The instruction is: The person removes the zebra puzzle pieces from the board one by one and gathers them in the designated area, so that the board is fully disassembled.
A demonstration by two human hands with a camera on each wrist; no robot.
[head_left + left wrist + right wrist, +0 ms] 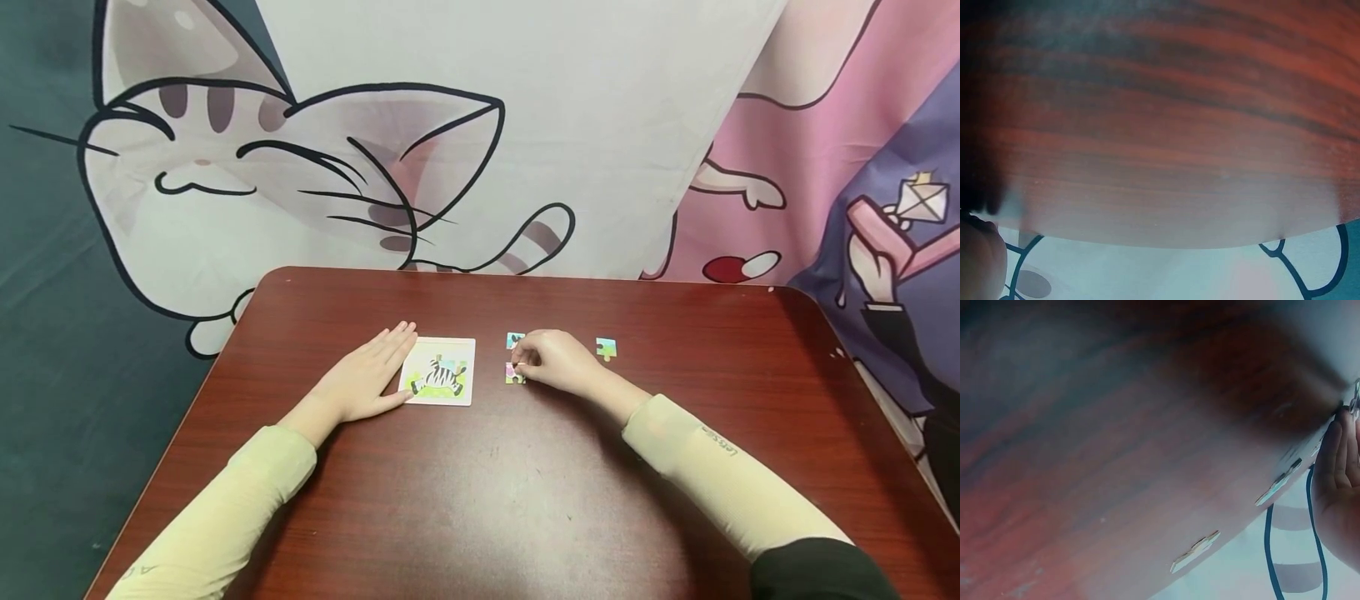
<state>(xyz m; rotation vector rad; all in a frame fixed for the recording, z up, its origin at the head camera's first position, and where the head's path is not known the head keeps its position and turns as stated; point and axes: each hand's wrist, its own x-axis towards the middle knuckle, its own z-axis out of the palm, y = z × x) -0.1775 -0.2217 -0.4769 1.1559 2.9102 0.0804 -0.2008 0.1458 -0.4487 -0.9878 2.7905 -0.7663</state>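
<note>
A small puzzle board (438,400) with a zebra picture lies on the table, a gap showing in the picture's upper part. My left hand (371,375) lies flat with straight fingers along the board's left side, its thumb on the lower left corner. To the right of the board, my right hand (558,360) pinches a puzzle piece (515,374) of pink and green between thumb and fingers. A blue puzzle piece (513,340) lies just behind these fingertips, partly covered. Only a bit of the left hand (982,256) enters the left wrist view.
Farther right on the brown table (495,500) lies a blue-green puzzle piece (606,348). In the right wrist view, thin puzzle pieces (1195,552) show edge-on on the tabletop. A cloth with a cartoon cat (202,208) hangs behind the table's far edge.
</note>
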